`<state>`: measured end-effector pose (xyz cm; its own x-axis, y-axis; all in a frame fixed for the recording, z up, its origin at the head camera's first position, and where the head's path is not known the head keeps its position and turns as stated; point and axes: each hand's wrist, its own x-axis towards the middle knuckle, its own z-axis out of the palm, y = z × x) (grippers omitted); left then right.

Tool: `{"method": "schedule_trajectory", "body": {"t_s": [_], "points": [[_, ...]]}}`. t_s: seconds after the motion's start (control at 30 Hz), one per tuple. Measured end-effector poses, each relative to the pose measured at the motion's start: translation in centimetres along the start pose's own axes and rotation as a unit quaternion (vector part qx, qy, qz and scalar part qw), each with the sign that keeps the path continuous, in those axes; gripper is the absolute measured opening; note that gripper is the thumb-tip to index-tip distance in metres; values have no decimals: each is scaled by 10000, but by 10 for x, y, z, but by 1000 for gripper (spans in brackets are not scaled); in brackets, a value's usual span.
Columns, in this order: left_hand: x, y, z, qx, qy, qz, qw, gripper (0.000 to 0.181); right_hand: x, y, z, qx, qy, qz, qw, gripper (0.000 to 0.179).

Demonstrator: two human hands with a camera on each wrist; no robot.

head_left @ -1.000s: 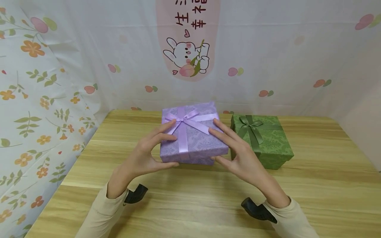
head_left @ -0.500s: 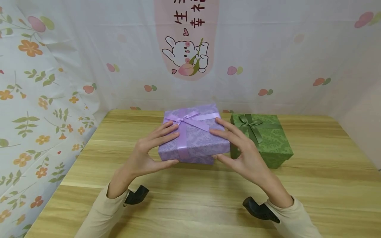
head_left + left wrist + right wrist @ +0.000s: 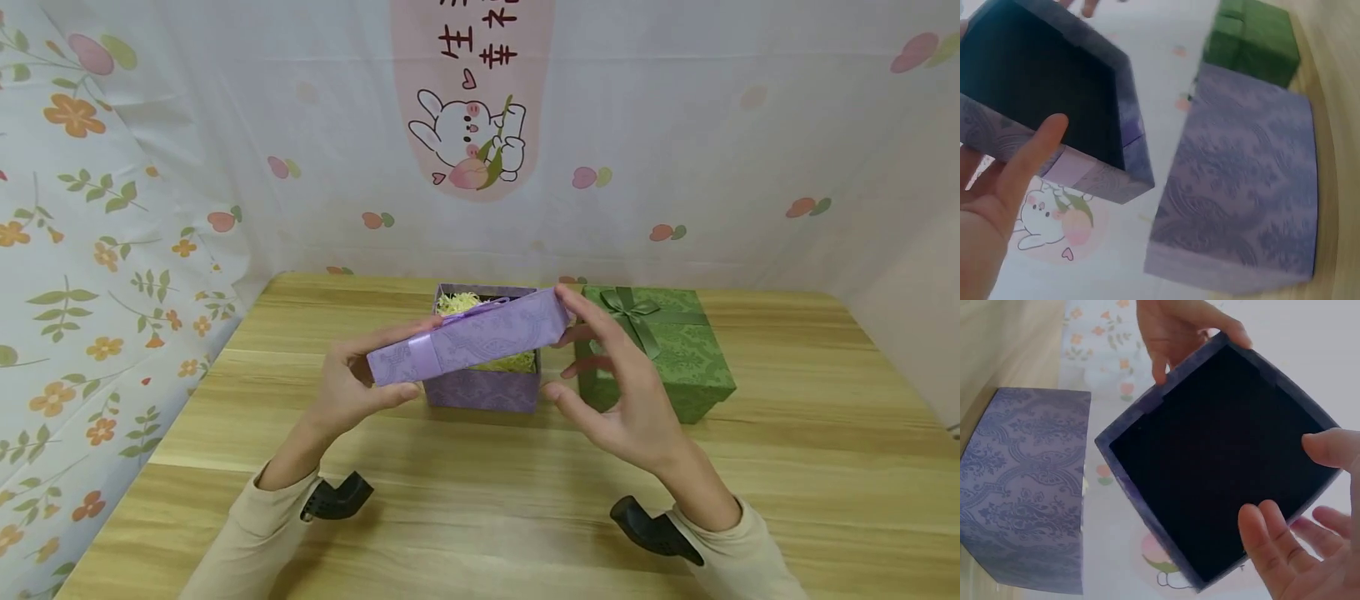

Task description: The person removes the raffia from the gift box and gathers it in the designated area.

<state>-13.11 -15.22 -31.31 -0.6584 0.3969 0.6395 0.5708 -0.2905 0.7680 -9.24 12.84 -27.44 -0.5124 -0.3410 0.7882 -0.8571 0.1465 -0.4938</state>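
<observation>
A lilac gift box lid (image 3: pixel 495 337) with a ribbon is held tilted in the air, its dark inside (image 3: pixel 1210 462) facing the wrist cameras. My left hand (image 3: pixel 352 383) grips its left end, thumb over the rim and fingers on the far side. At the right corner, my right hand (image 3: pixel 622 392) hooks its index finger over the lid; its thumb stands apart below. Under the lid stands the uncovered lilac box base (image 3: pixel 482 392), with pale yellow shredded filler (image 3: pixel 459 303) showing inside. Whatever else lies in the base is hidden by the lid.
A closed green gift box (image 3: pixel 675 342) with a green bow stands close to the right of the lilac base, on the wooden table (image 3: pixel 465 517). A white printed cloth (image 3: pixel 675 125) hangs behind the table, and a floral one (image 3: pixel 97 292) at the left.
The lid has come off the lilac box and tipped up towards me, baring the filler in the base. My left hand has shifted slightly left; the right thumb has parted from the box.
</observation>
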Motion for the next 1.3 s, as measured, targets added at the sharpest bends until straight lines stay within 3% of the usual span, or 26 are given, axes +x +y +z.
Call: {"method": "schedule_trajectory", "body": {"t_s": [0.13, 0.23, 0.37, 0.47, 0.53, 0.7, 0.87, 1.07, 1.2, 1.3], "points": [[-2, 5, -1, -890, 347, -444, 9944, 41, -6, 14, -3, 152, 69, 30, 9999, 50], [-1, 9, 0, -1297, 456, -597, 9887, 39, -7, 20, -6, -185, 197, -113, 9996, 44], [0, 12, 0, -1469, 392, -838, 9848, 33, -5, 20, -8, -926, 549, -468, 9931, 41], [1, 11, 1, -1609, 337, -1083, 9804, 27, -2, 15, -8, -1163, 760, -682, 9880, 40], [1, 11, 1, -1721, 256, -1255, 9767, 25, -1, 12, -8, -1052, 702, -721, 9893, 39], [1, 11, 1, -1842, 85, -1576, 9701, 27, 1, 9, -11, -472, 73, -645, 9968, 40], [0, 11, -1, -2121, 288, -1946, 9572, 27, -6, 13, -19, -268, -612, 95, 9977, 30], [-2, 12, -2, -2302, 505, -2326, 9436, 33, -12, 15, -28, 453, -1357, 1311, 9810, 44], [-1, 13, -2, -2060, 656, -2640, 9400, 36, -13, 15, -32, 863, -1646, 1692, 9679, 45], [1, 13, -2, -1495, 718, -2937, 9414, 42, -14, 15, -34, 915, -1749, 1893, 9619, 46]]}}
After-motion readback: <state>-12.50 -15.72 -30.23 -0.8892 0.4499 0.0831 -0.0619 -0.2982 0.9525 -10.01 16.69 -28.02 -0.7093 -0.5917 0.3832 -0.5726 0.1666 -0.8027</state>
